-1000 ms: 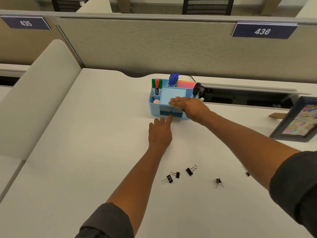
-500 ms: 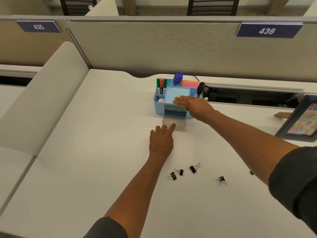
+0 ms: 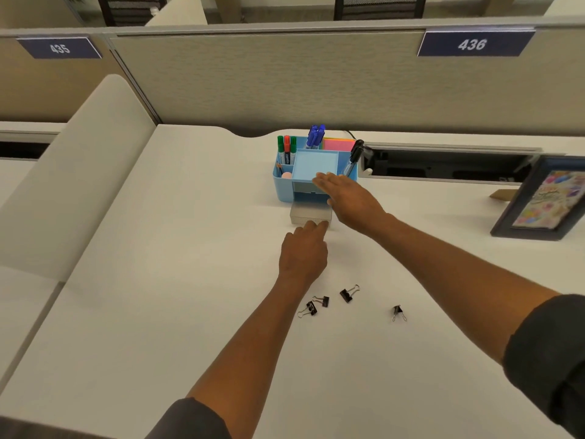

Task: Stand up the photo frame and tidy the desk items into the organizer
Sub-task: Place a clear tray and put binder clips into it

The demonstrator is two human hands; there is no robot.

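Left hand (image 3: pixel 303 252) curled, right hand (image 3: pixel 349 198) flat

An open-plan office: a white table (image 3: pixel 158 280) stands against a fabric cubicle partition (image 3: pixel 269 83) bearing numbered plates 435 (image 3: pixel 59 48) and 436 (image 3: pixel 471 44). Mesh office chairs (image 3: pixel 378 6) show beyond it, and a blue organizer (image 3: pixel 283 188) of markers (image 3: pixel 287 150) and sticky notes (image 3: pixel 338 144) sits on the table.

Grey fabric cubicle partition (image 3: pixel 285 83) runs along the far edge of a white laminate desk (image 3: pixel 158 312). Two navy number plates, "435" (image 3: pixel 59 48) at far left & "436" (image 3: pixel 474 43) at far right, hang on its top rail. A dark cable slot (image 3: pixel 443 164) opens at the desk's far-right edge; black mesh chair backs (image 3: pixel 378 6) show beyond.
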